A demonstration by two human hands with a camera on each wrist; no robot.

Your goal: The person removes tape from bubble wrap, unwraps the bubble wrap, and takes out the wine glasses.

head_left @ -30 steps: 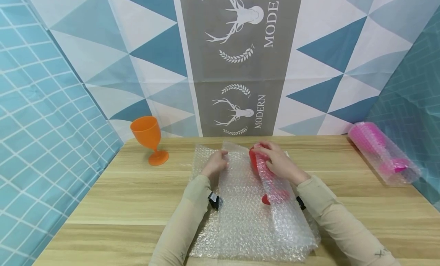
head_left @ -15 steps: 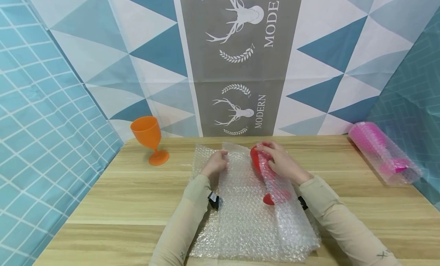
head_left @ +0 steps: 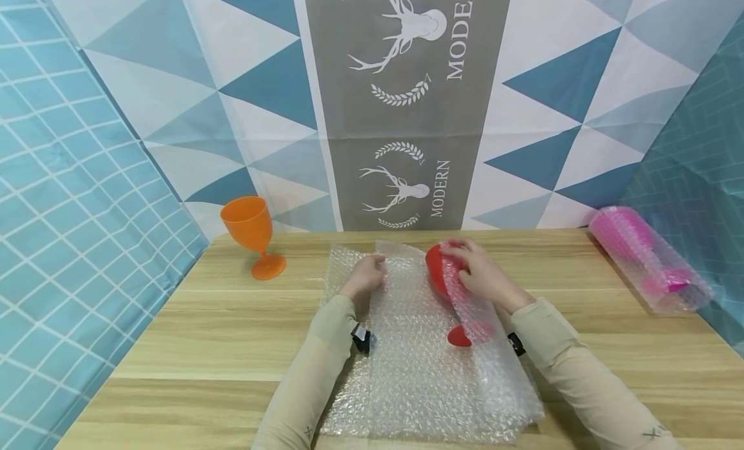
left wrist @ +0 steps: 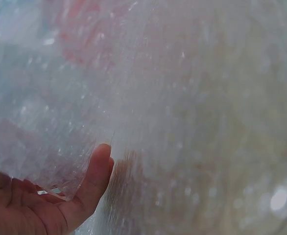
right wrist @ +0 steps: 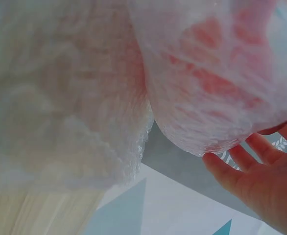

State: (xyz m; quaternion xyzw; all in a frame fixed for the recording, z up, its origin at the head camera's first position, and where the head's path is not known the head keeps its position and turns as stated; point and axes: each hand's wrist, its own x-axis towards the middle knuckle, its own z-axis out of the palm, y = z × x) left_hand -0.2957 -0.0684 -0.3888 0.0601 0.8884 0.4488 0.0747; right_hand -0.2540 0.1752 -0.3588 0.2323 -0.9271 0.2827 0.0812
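Observation:
A red plastic goblet (head_left: 435,269) lies on a sheet of bubble wrap (head_left: 407,372), its bowl toward the back. A flap of the wrap covers its right side; the bowl's left edge and part of the foot show bare. My right hand (head_left: 482,272) holds the bowl through this flap. In the right wrist view, the fingers and thumb of the right hand (right wrist: 261,171) curl about the wrapped bowl (right wrist: 212,88). My left hand (head_left: 364,277) is at the left edge of the upper layer. In the left wrist view, the left hand (left wrist: 80,200) grips that wrap (left wrist: 50,107) between thumb and fingers.
An orange goblet (head_left: 250,227) stands upright at the back left of the wooden table (head_left: 221,347). At the right edge lies a pink goblet rolled in bubble wrap (head_left: 648,259). Patterned cloth (head_left: 279,146) hangs behind the table, with blue cloth at both sides.
My right hand has shifted slightly to the right with the red goblet and the flap, and more of the bowl and foot shows. My left hand has stayed in place.

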